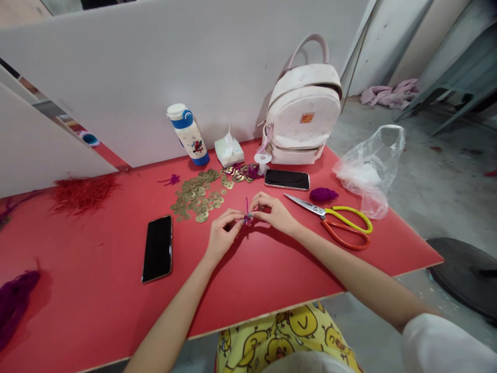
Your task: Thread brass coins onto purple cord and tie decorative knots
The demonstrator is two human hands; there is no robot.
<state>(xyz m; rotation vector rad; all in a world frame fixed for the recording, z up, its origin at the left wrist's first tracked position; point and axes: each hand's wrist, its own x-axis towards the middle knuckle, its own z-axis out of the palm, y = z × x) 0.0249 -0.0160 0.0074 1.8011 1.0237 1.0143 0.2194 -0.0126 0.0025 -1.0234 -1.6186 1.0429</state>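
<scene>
Between my two hands, just above the red table (pixel 240 290), is a small knotted piece of purple yarn (pixel 247 219) with one strand sticking up. My left hand (pixel 224 232) pinches it from the left with thumb and fingers. From the right, my right hand (pixel 274 213) pinches it too, fingertips close to the left ones. The exact knot is partly hidden by the fingers. Just beyond my left hand lie many brass coins with holes (pixel 194 194). Scissors (pixel 330 217) with one yellow and one orange handle lie right of my right hand, beside a purple yarn ball (pixel 323 195).
A black phone (pixel 157 248) lies at left, another phone (pixel 287 179) beyond my right hand. A bottle (pixel 188 133), tissue pack (pixel 229 151) and white backpack (pixel 301 116) stand along the back wall. A plastic bag (pixel 368 171) sits at right; red shreds (pixel 83 192) and purple yarn (pixel 17 305) lie left.
</scene>
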